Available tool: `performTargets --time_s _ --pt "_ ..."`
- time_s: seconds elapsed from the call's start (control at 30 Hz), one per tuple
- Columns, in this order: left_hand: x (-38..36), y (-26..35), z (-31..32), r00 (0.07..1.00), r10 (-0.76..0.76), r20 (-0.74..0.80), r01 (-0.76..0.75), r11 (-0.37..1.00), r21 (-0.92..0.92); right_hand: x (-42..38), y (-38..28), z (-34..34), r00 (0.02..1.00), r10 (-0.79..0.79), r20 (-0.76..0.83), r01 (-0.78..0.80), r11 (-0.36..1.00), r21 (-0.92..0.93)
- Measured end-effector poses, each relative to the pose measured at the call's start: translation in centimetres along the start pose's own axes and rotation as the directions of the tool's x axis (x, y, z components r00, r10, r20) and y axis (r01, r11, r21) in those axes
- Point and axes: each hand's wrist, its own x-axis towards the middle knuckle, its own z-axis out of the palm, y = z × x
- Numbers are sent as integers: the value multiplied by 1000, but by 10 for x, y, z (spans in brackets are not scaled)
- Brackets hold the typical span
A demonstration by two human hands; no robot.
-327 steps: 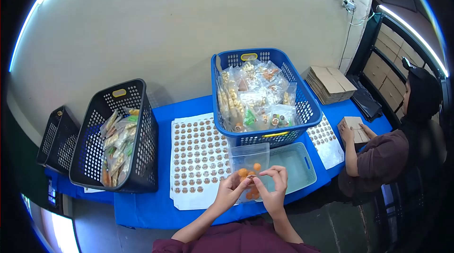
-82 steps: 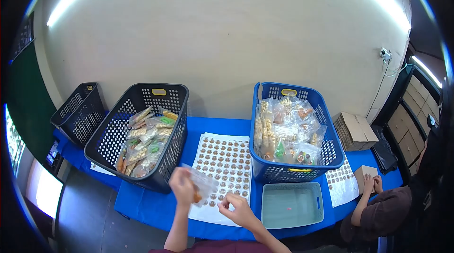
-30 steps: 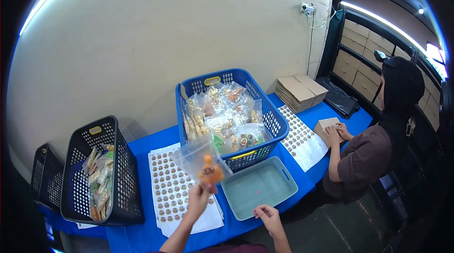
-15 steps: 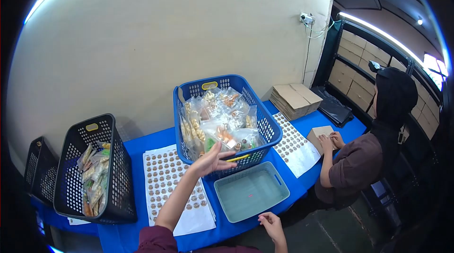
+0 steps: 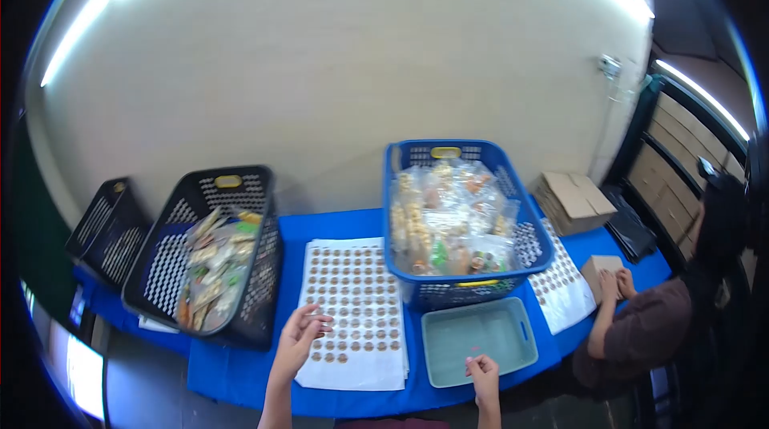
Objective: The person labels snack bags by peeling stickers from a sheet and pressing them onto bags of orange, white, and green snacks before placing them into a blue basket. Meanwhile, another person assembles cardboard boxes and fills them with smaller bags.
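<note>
My left hand [image 5: 298,339] hovers over the left part of a white sheet [image 5: 352,377] printed with rows of round brown stickers. Its fingers are slightly apart, with nothing visible between them. Curled in a pinch, my right hand [image 5: 484,374] is at the front edge of a grey-green plastic tray [image 5: 432,354]; whatever its fingertips may hold is too small to make out. Behind the tray stands a blue basket [image 5: 533,259] full of clear bags of snacks [image 5: 456,217]. To the left, a black basket [image 5: 260,301] holds more filled bags [image 5: 220,269].
Another black basket [image 5: 112,225] stands at far left. Folded cardboard [image 5: 575,201], black plastic bags [image 5: 633,229] and a second sticker sheet [image 5: 565,289] lie at right. There, a person [image 5: 653,321] handles a small brown box [image 5: 597,273]. A wall rises behind the blue-covered table [image 5: 320,227].
My view has swung left. My left hand has moved from the blue basket's front rim to above the sticker sheet. My right hand now overlaps the tray's front edge.
</note>
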Motion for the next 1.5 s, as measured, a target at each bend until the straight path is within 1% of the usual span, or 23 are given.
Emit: performTargets --time_s 0.07,0.1,0.2,0.3,0.33,0.43,0.53,0.7,0.8,0.87,0.93,1.0,1.07,1.1,1.13,1.17,1.2,1.23,1.33,1.43,1.5 --pt "-19 24 -23 974 27 -225 -41 997 -59 14 -4 18 998 -55 34 54 998 43" --pt "-28 31 -34 944 69 -323 -80 997 -20 22 -5 27 995 -76 70 74 997 34" --pt "-47 40 -71 845 176 -505 -178 983 44 39 -13 66 987 -68 144 53 993 107" --pt "-61 47 -106 635 303 -710 -368 927 67 45 -25 109 974 -79 212 41 983 179" --pt "-65 52 -117 557 331 -762 -433 898 73 46 -28 121 970 -85 228 39 979 199" --pt "-72 61 -153 369 390 -844 -545 826 144 42 -33 155 957 -101 274 31 968 247" --pt "-69 67 -183 319 390 -864 -520 834 185 34 -33 180 954 -96 283 20 966 259" --pt "-45 75 -223 365 405 -838 -414 877 243 29 -25 200 967 -73 243 14 972 233" --pt "-22 85 -254 538 470 -700 -359 879 315 27 -24 204 975 -69 209 21 974 224" --pt "1 97 -270 692 447 -566 -289 891 350 24 -22 209 982 -71 174 34 977 209" --pt "32 95 -288 855 346 -387 -216 915 341 16 -23 216 989 -74 131 46 977 207" --pt "67 81 -312 967 189 -173 -105 908 405 9 -22 226 992 -87 93 67 977 202" --pt "104 42 -347 998 38 50 -61 733 678 -1 -19 233 993 -98 64 85 980 179" --pt "120 12 -367 986 -60 153 -72 680 729 -7 -16 236 993 -101 62 90 983 162" --pt "130 -20 -388 953 -197 228 -113 470 875 -12 -12 238 993 -103 59 93 985 143" --pt "133 -43 -398 903 -341 263 -189 236 953 -17 -9 239 993 -105 58 97 988 124" --pt "124 -35 -378 824 -562 68 -68 21 997 -21 -7 241 993 -100 57 94 990 105" --pt "117 -41 -370 727 -685 45 -53 9 999 -26 -4 242 994 -94 57 89 992 87" --pt "98 -72 -359 663 -744 83 -183 -53 982 -35 9 242 994 -68 83 63 996 58" --pt "104 -95 -359 671 -740 44 -131 -59 990 -42 16 247 995 -33 98 29 998 50" --pt "106 -99 -355 561 -828 32 -199 -97 975 -45 20 253 995 -18 101 11 998 61"
